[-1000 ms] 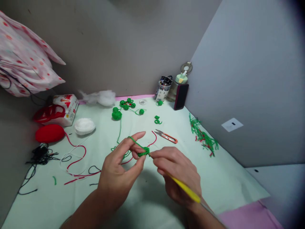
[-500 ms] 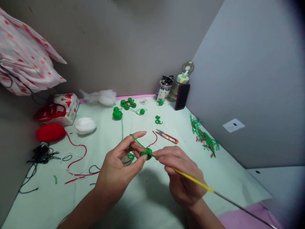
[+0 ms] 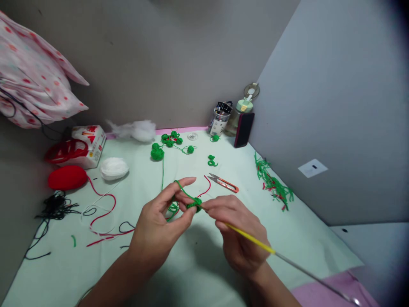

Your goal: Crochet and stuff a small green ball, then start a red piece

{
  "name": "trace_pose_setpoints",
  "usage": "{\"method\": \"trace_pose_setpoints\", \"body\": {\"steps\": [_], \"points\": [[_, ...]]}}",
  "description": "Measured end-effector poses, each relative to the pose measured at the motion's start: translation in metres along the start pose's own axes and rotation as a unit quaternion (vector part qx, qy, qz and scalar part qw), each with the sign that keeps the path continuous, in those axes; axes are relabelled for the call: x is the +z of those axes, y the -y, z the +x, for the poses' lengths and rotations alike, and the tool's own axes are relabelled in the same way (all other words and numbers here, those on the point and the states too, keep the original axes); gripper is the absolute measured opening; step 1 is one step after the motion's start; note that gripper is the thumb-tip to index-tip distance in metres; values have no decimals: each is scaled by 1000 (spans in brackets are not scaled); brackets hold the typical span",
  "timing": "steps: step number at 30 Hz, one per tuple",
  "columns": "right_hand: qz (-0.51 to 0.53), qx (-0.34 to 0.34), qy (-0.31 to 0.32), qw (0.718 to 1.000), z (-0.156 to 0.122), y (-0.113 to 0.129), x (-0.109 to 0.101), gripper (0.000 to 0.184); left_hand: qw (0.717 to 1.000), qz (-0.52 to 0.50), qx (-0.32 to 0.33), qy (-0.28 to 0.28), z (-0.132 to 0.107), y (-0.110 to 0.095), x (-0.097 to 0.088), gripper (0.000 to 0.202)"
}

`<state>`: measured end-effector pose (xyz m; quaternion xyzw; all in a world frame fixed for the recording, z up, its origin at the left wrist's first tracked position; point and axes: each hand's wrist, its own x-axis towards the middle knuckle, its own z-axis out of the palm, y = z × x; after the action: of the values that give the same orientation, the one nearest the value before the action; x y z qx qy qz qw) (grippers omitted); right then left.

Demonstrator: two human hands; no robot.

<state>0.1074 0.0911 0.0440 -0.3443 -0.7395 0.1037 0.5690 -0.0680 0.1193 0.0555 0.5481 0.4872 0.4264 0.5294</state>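
Between thumb and fingers, my left hand (image 3: pixel 159 221) pinches a small green crochet piece (image 3: pixel 194 205). Green yarn runs over its raised index finger down to the piece. My right hand (image 3: pixel 239 232) is closed around a crochet hook (image 3: pixel 252 241) with a yellow grip and a long metal shaft that slants toward the lower right. The hook's tip meets the crochet piece, though the exact stitch is too small to make out. Beyond my hands lie orange-handled thread snips (image 3: pixel 223 182) and a short red yarn tail. Green yarn leads back to a green yarn ball (image 3: pixel 157 153).
A red yarn ball (image 3: pixel 67 177), a white yarn ball (image 3: pixel 114 168) and tangled black yarn (image 3: pixel 56 204) lie left. White stuffing (image 3: pixel 140 130) and green crochet balls (image 3: pixel 172 138) sit at the back. A phone (image 3: pixel 244 130) leans near a bottle (image 3: pixel 234 119); green yarn scraps (image 3: pixel 275 183) lie right.
My right hand has shifted slightly left, and the hook's far end has swung left and up a little. My left hand keeps its pinch on the crochet piece.
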Motion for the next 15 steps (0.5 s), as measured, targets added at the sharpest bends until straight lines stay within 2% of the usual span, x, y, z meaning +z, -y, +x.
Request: {"method": "trace_pose_setpoints", "body": {"steps": [4,6,9,11,13,15], "points": [[-92,-43,23,995,-2,1,2,18,997,54,42,-29,-1,2,2,42],[-134,-69,32,988,-5,-1,4,19,990,91,97,-44,0,4,3,38],[-161,-94,35,982,-9,-4,7,21,964,153,208,-59,1,8,3,32],[-166,-101,29,981,-12,-5,8,23,951,176,246,-67,1,9,3,30],[-171,-110,25,979,-14,-5,8,23,957,166,228,-70,0,9,4,32],[-179,-126,23,975,-15,-6,7,25,977,123,164,-55,-1,8,4,40]]}}
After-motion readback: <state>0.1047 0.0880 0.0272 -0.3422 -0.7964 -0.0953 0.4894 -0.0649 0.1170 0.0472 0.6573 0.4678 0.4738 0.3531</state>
